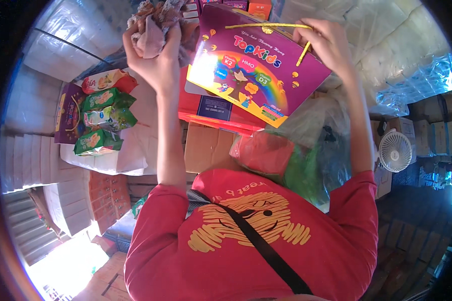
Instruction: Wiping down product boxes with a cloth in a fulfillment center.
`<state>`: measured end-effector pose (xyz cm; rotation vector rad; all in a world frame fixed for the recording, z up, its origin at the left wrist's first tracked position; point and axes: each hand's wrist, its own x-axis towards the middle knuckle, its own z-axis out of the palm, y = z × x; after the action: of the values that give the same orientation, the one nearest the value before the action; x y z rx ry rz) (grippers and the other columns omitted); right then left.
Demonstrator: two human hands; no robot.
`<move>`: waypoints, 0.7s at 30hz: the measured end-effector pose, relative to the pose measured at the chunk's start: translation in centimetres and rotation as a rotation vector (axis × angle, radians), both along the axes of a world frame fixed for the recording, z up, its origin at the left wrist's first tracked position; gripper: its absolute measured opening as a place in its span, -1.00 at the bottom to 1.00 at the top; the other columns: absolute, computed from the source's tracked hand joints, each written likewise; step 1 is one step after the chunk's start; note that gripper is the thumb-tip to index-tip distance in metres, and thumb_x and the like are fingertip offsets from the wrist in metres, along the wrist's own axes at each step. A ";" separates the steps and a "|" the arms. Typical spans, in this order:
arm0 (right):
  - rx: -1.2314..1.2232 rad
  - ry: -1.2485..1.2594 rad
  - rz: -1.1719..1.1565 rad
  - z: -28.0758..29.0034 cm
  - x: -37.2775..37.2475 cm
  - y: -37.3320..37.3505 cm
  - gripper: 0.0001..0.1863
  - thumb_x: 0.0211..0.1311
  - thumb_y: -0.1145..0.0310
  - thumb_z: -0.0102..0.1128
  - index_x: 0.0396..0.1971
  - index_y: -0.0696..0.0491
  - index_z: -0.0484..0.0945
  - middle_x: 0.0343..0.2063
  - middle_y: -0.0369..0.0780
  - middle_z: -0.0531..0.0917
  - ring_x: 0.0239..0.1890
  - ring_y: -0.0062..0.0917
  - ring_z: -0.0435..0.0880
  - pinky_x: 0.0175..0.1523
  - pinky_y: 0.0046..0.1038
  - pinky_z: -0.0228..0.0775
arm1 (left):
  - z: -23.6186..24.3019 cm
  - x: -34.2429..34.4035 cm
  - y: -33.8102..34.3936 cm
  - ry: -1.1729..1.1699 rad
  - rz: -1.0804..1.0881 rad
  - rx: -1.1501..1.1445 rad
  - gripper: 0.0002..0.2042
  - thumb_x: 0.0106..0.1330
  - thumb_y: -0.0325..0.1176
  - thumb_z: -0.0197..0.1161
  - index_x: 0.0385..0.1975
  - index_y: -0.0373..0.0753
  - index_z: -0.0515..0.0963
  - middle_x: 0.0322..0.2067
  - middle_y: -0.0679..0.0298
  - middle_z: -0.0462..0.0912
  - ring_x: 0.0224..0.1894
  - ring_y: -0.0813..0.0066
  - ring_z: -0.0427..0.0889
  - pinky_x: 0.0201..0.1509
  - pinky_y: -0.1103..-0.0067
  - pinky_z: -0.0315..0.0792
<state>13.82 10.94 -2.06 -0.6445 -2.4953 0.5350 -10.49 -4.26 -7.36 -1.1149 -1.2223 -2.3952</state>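
My left hand is raised at the upper left, its fingers closed round a crumpled greyish-pink rag. In my right hand is the top corner of a purple carton, by its yellow rope handle. The carton hangs tilted and shows a printed front with a rainbow, cartoon figures and a yellow lower border. Behind and below it sits a red box with a dark blue panel, partly hidden by the carton.
Several green snack packs, a red pack and another purple carton stand at the left. More small boxes lie at the top. A cardboard box, plastic-wrapped stacks and a white fan surround me.
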 end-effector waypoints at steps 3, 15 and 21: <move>-0.078 -0.134 -0.034 0.8 -0.2 0.6 -0.69 0.21 0.21 -0.03 -0.52 0.15 0.53 -0.71 -0.31 0.47 -0.61 -0.64 0.42 -0.43 -0.58 0.23 | -1.2 1.2 2.7 -0.039 0.143 0.062 -0.55 -0.19 -0.41 0.47 -0.28 -0.35 0.42 -0.35 0.28 0.51 -0.29 0.54 0.49 -0.13 0.59 0.41; -0.599 0.245 0.243 -5.1 0.0 7.1 -0.59 0.29 0.24 -0.04 0.03 0.18 0.43 -0.07 -0.25 0.53 0.01 -0.61 0.44 0.13 -0.59 0.23 | -4.5 10.7 3.5 0.823 0.233 -0.347 -0.57 -0.28 -0.18 0.34 -0.28 -0.06 0.56 -0.30 0.10 0.46 -0.33 0.14 0.46 -0.32 0.31 0.36; -0.815 0.164 0.170 -4.9 -1.6 6.5 -0.56 0.31 0.20 -0.09 0.01 0.24 0.43 -0.11 -0.14 0.59 -0.10 -0.56 0.56 0.03 -0.56 0.36 | -3.0 4.9 6.7 0.471 0.678 -0.397 -0.64 -0.17 -0.16 0.37 -0.36 -0.16 0.50 -0.46 0.22 0.47 -0.37 0.19 0.49 -0.34 0.33 0.37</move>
<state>12.23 17.47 -6.95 -0.6292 -2.1269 1.6321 -5.55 2.46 -10.31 -1.0473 -1.5971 -1.3426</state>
